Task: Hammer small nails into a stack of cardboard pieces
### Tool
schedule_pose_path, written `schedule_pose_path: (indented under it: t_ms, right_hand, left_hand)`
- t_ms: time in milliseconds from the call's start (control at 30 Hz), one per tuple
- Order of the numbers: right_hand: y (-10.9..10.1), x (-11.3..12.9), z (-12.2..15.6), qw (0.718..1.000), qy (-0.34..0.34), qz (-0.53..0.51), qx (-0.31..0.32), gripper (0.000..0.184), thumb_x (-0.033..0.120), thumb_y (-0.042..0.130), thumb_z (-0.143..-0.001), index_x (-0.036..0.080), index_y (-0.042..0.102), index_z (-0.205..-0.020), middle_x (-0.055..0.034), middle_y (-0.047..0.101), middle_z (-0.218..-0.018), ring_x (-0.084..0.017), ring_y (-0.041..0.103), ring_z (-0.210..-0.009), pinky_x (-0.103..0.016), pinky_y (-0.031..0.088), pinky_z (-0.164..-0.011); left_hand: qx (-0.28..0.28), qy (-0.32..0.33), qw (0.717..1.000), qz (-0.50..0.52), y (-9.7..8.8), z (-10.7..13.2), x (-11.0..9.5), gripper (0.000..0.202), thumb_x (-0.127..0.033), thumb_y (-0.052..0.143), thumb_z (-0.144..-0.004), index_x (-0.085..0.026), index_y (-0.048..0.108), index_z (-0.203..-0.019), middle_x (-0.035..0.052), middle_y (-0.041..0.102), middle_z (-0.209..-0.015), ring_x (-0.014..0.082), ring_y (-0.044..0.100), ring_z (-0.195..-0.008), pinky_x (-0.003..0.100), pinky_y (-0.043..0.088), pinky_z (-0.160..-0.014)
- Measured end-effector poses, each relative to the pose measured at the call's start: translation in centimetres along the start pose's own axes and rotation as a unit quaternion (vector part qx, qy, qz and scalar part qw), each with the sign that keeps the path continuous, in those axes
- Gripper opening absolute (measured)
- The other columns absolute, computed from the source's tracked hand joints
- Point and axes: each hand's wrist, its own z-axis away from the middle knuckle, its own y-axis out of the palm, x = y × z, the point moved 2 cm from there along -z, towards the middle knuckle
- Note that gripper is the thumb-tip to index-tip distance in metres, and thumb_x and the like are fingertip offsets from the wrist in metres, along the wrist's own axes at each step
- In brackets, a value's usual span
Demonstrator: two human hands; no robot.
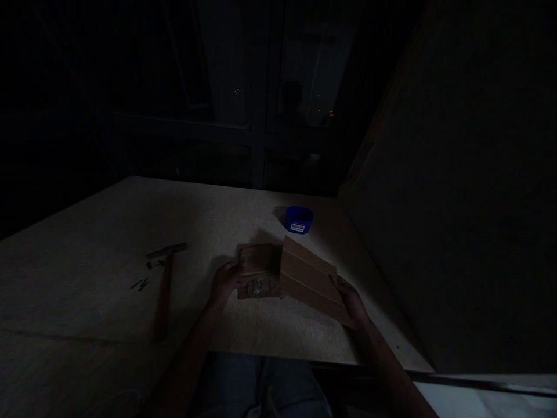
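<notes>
The scene is very dark. A wooden assembly lies on the pale board table [108,232] in front of me: a ridged wooden block [310,278] tilted up on the right, joined to a flatter wooden piece [256,261] on the left. My left hand [225,283] grips the left edge of the flat piece, fingers curled on it. My right hand [351,302] holds the lower right end of the ridged block. Small metal fittings [257,287] sit at the front of the flat piece.
A hammer [164,290] with a wooden handle lies to the left, with a few small dark nails [141,284] beside its head. A blue round tub [299,219] stands behind the wood. A large panel [456,203] leans along the right side. Dark windows lie beyond.
</notes>
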Motion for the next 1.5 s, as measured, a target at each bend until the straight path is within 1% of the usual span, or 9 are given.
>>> schedule_pose_path:
  t_ms: [233, 433, 500, 633, 767, 867, 1000, 1267, 1500]
  right_hand:
    - [6.0, 1.6, -1.8, 0.994, 0.048, -0.037, 0.095, 0.050, 0.051, 0.081, -0.067, 0.016, 0.070, -0.102, -0.0126, 0.077, -0.100, -0.034, 0.072, -0.096, -0.040, 0.055, -0.077]
    - [10.0, 2.2, -4.9, 0.975, -0.017, 0.172, 0.137, 0.058, 0.057, 0.072, -0.073, 0.012, 0.066, -0.110, -0.0159, 0.076, -0.103, -0.034, 0.071, -0.095, -0.040, 0.054, -0.078]
    - [10.4, 2.5, -5.6, 0.936, -0.077, 0.326, 0.104, 0.054, 0.052, 0.066, -0.081, 0.013, 0.065, -0.119, -0.0177, 0.074, -0.107, -0.035, 0.069, -0.098, -0.042, 0.052, -0.080]
    - [10.9, 3.2, -5.5, 0.798, -0.235, 0.554, 0.039, 0.040, 0.038, 0.053, -0.094, 0.016, 0.065, -0.126, -0.0211, 0.066, -0.120, -0.035, 0.063, -0.106, -0.044, 0.048, -0.089]
    - [11.7, 2.2, -5.3, 0.719, -0.336, 0.588, 0.157, 0.042, 0.034, 0.051, -0.097, 0.017, 0.060, -0.135, -0.0190, 0.057, -0.137, -0.034, 0.055, -0.123, -0.046, 0.044, -0.102]
    - [12.0, 0.1, -5.6, 0.687, -0.355, 0.593, 0.224, 0.047, 0.036, 0.051, -0.098, 0.016, 0.056, -0.141, -0.0196, 0.051, -0.147, -0.034, 0.048, -0.134, -0.048, 0.042, -0.106]
    - [11.9, -1.8, -6.0, 0.681, -0.351, 0.609, 0.204, 0.047, 0.037, 0.051, -0.099, 0.018, 0.055, -0.142, -0.0192, 0.049, -0.150, -0.034, 0.044, -0.139, -0.051, 0.042, -0.106]
    - [11.9, -1.8, -6.5, 0.689, -0.350, 0.599, 0.211, 0.050, 0.044, 0.053, -0.098, 0.021, 0.056, -0.142, -0.0176, 0.052, -0.148, -0.033, 0.048, -0.137, -0.052, 0.043, -0.106]
    - [10.5, -1.2, -7.0, 0.757, -0.366, 0.479, 0.254, 0.048, 0.044, 0.047, -0.099, 0.018, 0.060, -0.138, -0.0163, 0.054, -0.147, -0.029, 0.048, -0.138, -0.049, 0.039, -0.113]
  left_hand:
    - [-0.011, 0.211, 0.955, -0.210, -1.4, 0.7, -1.3, 0.038, -0.054, 0.057, -0.082, -0.018, 0.069, -0.079, 0.0068, 0.070, -0.076, 0.0226, 0.065, -0.075, 0.032, 0.052, -0.073]
    - [-0.032, 0.273, 0.935, -0.226, -0.9, 1.3, -2.3, 0.037, -0.050, 0.056, -0.087, -0.020, 0.070, -0.104, 0.0123, 0.071, -0.110, 0.0274, 0.065, -0.105, 0.039, 0.049, -0.096]
    - [-0.009, 0.312, 0.907, -0.281, -0.6, 1.5, -1.9, 0.037, -0.046, 0.058, -0.087, -0.019, 0.069, -0.110, 0.0136, 0.068, -0.120, 0.0284, 0.061, -0.115, 0.041, 0.046, -0.103]
    - [0.052, 0.389, 0.819, -0.420, 0.2, 2.1, -0.5, 0.036, -0.038, 0.055, -0.091, -0.020, 0.067, -0.119, 0.0137, 0.059, -0.139, 0.0309, 0.044, -0.138, 0.047, 0.037, -0.114]
    - [0.061, 0.423, 0.746, -0.510, 1.3, 2.8, 0.0, 0.044, -0.034, 0.053, -0.093, -0.020, 0.060, -0.133, 0.0146, 0.041, -0.156, 0.0335, 0.024, -0.150, 0.056, 0.029, -0.115]
    - [0.097, 0.438, 0.716, -0.536, 2.1, 2.8, 0.2, 0.048, -0.036, 0.051, -0.095, -0.020, 0.055, -0.139, 0.0144, 0.039, -0.157, 0.0326, 0.023, -0.151, 0.058, 0.025, -0.117]
    - [0.127, 0.424, 0.722, -0.532, 2.5, 2.1, 1.2, 0.048, -0.042, 0.052, -0.095, -0.022, 0.057, -0.137, 0.0134, 0.045, -0.154, 0.0317, 0.032, -0.147, 0.054, 0.033, -0.114]
    - [0.111, 0.430, 0.740, -0.505, 2.4, 1.6, 2.1, 0.047, -0.042, 0.055, -0.094, -0.020, 0.058, -0.135, 0.0148, 0.047, -0.152, 0.0303, 0.035, -0.146, 0.051, 0.034, -0.115]
    - [0.161, 0.409, 0.745, -0.502, 1.9, 1.4, 1.5, 0.051, -0.044, 0.051, -0.096, -0.018, 0.054, -0.139, 0.0159, 0.040, -0.157, 0.0300, 0.029, -0.149, 0.053, 0.033, -0.116]
